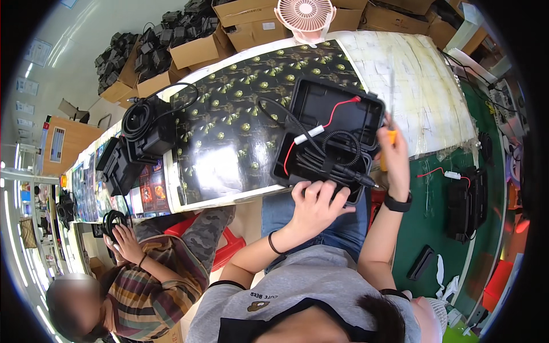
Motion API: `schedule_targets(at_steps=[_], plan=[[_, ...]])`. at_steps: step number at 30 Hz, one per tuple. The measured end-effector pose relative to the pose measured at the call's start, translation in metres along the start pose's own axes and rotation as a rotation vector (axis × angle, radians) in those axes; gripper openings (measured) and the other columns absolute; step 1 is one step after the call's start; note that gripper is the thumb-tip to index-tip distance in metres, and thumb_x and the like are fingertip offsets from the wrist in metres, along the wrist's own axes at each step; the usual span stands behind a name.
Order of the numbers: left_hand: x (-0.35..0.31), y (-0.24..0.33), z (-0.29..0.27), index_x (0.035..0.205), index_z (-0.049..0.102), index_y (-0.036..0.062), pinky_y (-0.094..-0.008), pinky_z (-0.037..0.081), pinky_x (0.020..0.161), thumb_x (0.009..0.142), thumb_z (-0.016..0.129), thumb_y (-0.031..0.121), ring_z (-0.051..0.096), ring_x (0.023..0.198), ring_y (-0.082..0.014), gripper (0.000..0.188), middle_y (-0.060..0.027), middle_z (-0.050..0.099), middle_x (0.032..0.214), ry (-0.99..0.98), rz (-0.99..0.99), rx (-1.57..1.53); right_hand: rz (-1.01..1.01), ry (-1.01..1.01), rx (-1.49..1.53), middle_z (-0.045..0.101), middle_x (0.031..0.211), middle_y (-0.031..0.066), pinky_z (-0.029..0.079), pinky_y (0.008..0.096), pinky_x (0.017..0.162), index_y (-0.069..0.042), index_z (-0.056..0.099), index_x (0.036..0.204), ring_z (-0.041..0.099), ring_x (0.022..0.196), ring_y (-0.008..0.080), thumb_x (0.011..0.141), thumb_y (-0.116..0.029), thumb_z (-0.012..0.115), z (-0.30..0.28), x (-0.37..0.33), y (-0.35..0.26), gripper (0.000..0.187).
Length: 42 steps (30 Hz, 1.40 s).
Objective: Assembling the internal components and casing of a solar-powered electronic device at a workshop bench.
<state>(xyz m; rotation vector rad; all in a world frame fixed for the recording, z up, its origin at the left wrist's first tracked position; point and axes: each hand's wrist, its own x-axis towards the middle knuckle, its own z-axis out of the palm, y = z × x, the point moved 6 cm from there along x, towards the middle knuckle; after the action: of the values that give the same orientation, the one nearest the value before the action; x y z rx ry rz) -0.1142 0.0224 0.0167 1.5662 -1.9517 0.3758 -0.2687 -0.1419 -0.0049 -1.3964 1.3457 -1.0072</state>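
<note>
An open black plastic case (314, 98) lies at the table's near edge, its lid folded back on the far side. A coiled black cable (329, 163) fills the near half. Red wire (342, 104) with a white inline connector (309, 134) runs across from the lid side. My left hand (320, 203) curls its fingers over the case's near wall, gripping it. To the right of the case, my right hand (396, 154) is closed around the yellow-orange handle of a screwdriver (392, 136), whose blurred thin shaft points away from me. The palm hides part of the handle.
Left along the table stand black cases (154, 137) with coiled cable; a co-worker's hand (124, 243) rests on another coil. A pink fan (305, 14) and cardboard boxes (197, 50) are behind. Another black case (466, 206) lies on the green surface (417, 228) at right.
</note>
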Motion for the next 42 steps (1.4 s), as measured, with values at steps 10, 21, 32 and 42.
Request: schedule_targets(at_steps=[10, 21, 32, 42], plan=[[0.075, -0.040, -0.049, 0.121, 0.066, 0.0278, -0.0499, 0.031, 0.107, 0.073, 0.077, 0.030, 0.044, 0.122, -0.0232, 0.050, 0.0006, 0.055, 0.135, 0.027, 0.031, -0.239, -0.085, -0.033, 0.368, 0.054, 0.135, 0.0129, 0.044, 0.0279, 0.099, 0.002, 0.040, 0.144, 0.053, 0.118, 0.0155, 0.089, -0.006, 0.069, 0.028, 0.009, 0.027, 0.063], [0.069, -0.081, -0.085, 0.105, 0.059, 0.0144, -0.0599, 0.026, 0.110, 0.062, 0.089, 0.031, 0.055, 0.102, -0.0240, 0.055, -0.0009, 0.056, 0.104, 0.293, -0.030, -0.333, -0.008, 0.007, 0.493, 0.052, 0.133, 0.0122, 0.049, 0.0213, 0.080, -0.006, 0.043, 0.143, 0.056, 0.106, 0.0117, 0.084, -0.006, 0.073, 0.027, 0.004, 0.040, 0.066], [0.000, -0.140, -0.066, 0.124, 0.061, 0.0134, -0.0448, 0.039, 0.096, 0.075, 0.079, 0.017, 0.052, 0.107, -0.0295, 0.052, -0.0088, 0.055, 0.111, -0.146, -0.458, 0.297, 0.027, 0.060, 0.337, 0.054, 0.132, 0.0104, 0.044, 0.0183, 0.072, -0.007, 0.046, 0.143, 0.054, 0.093, 0.0068, 0.086, -0.016, 0.074, 0.027, 0.005, 0.037, 0.064], [-0.012, -0.074, -0.066, 0.115, 0.070, 0.0134, -0.0345, 0.042, 0.084, 0.072, 0.080, 0.020, 0.054, 0.097, -0.0210, 0.044, -0.0012, 0.061, 0.100, 0.007, -0.161, 0.018, 0.005, 0.079, 0.337, 0.057, 0.127, 0.0067, 0.037, 0.0148, 0.058, -0.005, 0.046, 0.143, 0.047, 0.074, 0.0008, 0.087, -0.017, 0.073, 0.029, 0.004, 0.031, 0.064]])
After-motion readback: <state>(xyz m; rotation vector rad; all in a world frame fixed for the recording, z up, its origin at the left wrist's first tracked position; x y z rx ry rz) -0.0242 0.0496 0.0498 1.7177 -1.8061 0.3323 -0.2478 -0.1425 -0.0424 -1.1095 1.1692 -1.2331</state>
